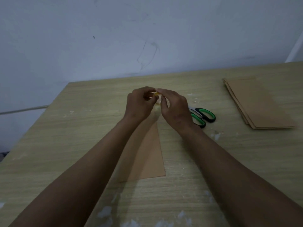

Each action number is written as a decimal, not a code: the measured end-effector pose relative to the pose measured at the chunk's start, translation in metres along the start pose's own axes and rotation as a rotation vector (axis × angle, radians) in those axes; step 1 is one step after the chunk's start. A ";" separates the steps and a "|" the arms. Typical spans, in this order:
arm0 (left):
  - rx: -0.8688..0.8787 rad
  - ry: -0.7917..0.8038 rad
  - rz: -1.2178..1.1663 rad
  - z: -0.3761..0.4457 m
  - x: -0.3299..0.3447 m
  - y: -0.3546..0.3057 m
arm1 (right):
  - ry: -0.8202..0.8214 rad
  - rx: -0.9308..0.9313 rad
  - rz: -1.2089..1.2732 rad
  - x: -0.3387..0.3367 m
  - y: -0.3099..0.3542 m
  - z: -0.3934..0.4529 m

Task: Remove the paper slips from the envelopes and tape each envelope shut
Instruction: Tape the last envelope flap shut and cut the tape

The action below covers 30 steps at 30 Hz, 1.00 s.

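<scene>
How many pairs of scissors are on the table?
1. The scissors, with green and black handles, lie on the table just right of the right hand, their blades partly hidden behind it. None others show.

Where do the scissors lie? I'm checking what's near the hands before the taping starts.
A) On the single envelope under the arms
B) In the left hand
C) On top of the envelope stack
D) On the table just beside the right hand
D: the green-handled scissors lie on the table, partly behind the right hand.
</scene>
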<state>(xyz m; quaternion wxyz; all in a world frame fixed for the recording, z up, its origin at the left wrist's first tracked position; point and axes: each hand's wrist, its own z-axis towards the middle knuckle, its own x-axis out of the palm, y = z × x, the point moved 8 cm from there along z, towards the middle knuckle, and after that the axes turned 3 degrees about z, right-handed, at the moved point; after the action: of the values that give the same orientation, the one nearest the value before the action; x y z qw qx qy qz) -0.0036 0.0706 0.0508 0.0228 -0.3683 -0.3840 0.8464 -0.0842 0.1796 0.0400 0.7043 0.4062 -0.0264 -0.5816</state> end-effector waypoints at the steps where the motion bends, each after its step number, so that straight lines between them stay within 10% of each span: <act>1: -0.010 -0.005 -0.002 0.002 0.001 0.001 | 0.012 0.021 -0.037 -0.001 -0.002 -0.002; 11: -0.076 0.022 -0.045 0.010 0.018 -0.003 | 0.302 0.553 -0.603 -0.043 -0.035 -0.028; 30: -0.152 0.032 -0.048 0.013 0.004 0.000 | 0.613 0.861 -0.556 -0.056 -0.035 -0.035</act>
<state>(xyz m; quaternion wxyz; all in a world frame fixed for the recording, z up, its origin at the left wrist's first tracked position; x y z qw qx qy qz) -0.0151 0.0639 0.0543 0.0209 -0.3731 -0.4555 0.8080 -0.1120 0.2454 0.0202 0.2730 0.7964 0.0520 -0.5371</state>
